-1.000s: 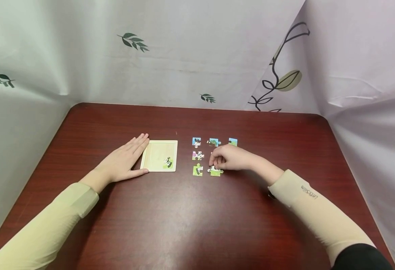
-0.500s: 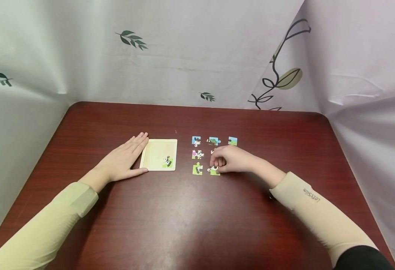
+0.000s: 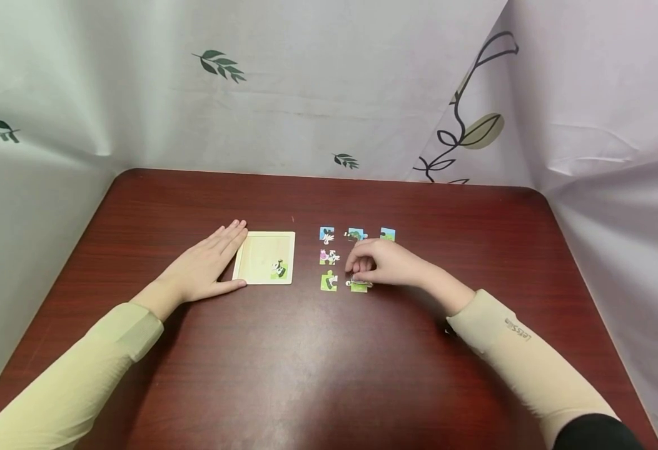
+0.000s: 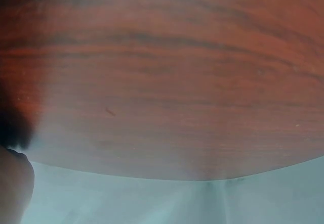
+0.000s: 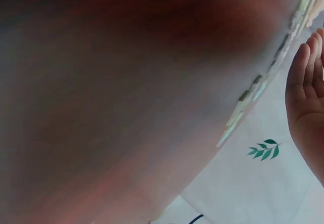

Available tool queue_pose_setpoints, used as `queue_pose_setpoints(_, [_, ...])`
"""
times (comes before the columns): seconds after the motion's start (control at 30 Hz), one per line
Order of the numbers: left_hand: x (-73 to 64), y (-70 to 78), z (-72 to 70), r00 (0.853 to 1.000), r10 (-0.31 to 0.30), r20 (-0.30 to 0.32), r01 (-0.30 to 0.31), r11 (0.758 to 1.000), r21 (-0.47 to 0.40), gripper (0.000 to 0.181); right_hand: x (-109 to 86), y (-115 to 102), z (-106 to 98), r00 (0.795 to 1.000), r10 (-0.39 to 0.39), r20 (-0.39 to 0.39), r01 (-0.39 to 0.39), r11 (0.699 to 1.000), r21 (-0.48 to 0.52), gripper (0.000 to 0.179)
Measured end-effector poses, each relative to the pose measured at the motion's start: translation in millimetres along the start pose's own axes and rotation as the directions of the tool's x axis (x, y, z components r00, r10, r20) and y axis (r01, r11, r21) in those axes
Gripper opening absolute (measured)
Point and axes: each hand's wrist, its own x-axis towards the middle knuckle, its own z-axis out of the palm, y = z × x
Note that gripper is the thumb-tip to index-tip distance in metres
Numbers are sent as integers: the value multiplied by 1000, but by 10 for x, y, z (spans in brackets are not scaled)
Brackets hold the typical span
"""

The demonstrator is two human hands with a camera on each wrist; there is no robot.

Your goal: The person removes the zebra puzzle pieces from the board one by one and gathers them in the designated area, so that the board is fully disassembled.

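Observation:
My left hand (image 3: 205, 265) lies flat against the left edge of a small pale wooden puzzle tray (image 3: 253, 259), fingers straight and thumb at its lower left corner. A panda puzzle piece (image 3: 279, 269) sits in the tray's lower right corner. My right hand (image 3: 382, 262) is bent over a green puzzle piece (image 3: 359, 287) in the nearest row, with thumb and index tips close together right at its upper edge. I cannot tell whether they pinch it. The right wrist view shows the fingers (image 5: 298, 67) at the right border, their tips partly cut off.
Other puzzle pieces lie right of the tray: a blue one (image 3: 326, 235), a pink-and-white one (image 3: 329, 257), a green one (image 3: 329, 282), and two more at the back (image 3: 356, 234). My right hand hides the space behind it. A pale curtain (image 3: 284, 94) stands behind the dark red table (image 3: 284, 362).
My right hand has dipped slightly toward the near-row piece, then shifted slightly up and left. My left hand stays against the tray, and the visible pieces lie as before.

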Motion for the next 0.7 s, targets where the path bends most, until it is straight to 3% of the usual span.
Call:
queue_pose_setpoints(0.27, [14, 15, -27, 1000, -8, 12, 8, 1000, -4, 104, 226, -119, 38, 1000, 1, -26, -1, 1000, 18, 9])
queue_pose_setpoints(0.7, [1, 31, -43, 1000, 5, 3, -5, 1000, -2, 103, 712, -274, 208, 999, -12, 37, 9, 997, 78, 11])
